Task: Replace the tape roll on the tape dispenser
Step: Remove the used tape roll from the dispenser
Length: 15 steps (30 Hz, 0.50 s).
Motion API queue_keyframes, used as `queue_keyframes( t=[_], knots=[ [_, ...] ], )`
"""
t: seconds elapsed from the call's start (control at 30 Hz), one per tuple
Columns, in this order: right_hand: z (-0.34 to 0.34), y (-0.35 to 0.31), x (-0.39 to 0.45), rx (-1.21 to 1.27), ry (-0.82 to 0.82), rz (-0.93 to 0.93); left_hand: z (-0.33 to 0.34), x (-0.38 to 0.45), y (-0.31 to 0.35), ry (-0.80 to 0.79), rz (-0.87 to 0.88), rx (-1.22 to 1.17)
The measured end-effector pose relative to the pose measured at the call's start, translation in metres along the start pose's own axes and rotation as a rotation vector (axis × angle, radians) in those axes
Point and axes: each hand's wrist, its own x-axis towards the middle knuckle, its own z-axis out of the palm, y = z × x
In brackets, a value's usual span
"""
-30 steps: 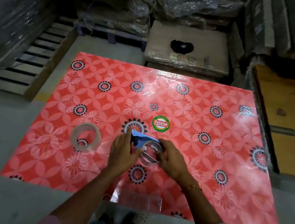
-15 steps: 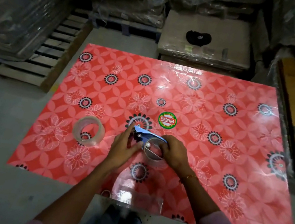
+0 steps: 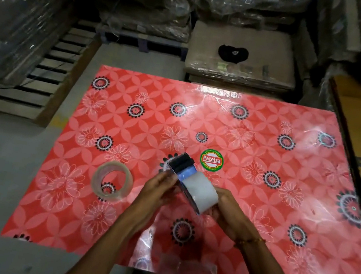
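Blue plastic marks the tape dispenser (image 3: 181, 168) in the head view: you hold it lifted just above the red flowered surface (image 3: 260, 199), its long axis running from 10 o'clock, where the dark roller end points away from you, to 4 o'clock. Your left hand (image 3: 160, 190) has its fingers curled around the dispenser's near-left side. Your right hand (image 3: 226, 207) cups the whitish roll (image 3: 200, 192) seated in the frame from below and the right. The clear spare tape roll (image 3: 112, 181) lies flat on the surface at 9 o'clock from your left hand, near but apart, so that hand is the closer one to fetch it. The seated roll probably has to come out sideways first.
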Motion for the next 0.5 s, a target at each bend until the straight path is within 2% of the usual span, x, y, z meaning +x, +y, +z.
queue_keyframes(
  t=[0.17, 0.3, 0.37, 0.5],
  knots=[
    [0.004, 0.016, 0.007, 0.244, -0.097, 0.028, -0.006, 0.018, 0.002, -0.154, 0.072, 0.027],
    [-0.008, 0.038, 0.020, 0.386, -0.146, 0.106, -0.013, 0.031, 0.001, -0.273, 0.039, -0.012],
    [-0.013, 0.034, 0.025, 0.331, -0.109, 0.093, -0.014, 0.038, -0.001, -0.314, 0.026, -0.021],
    [-0.019, 0.013, 0.031, 0.074, -0.058, -0.019, -0.013, 0.060, -0.001, -0.291, 0.039, 0.007]
  ],
)
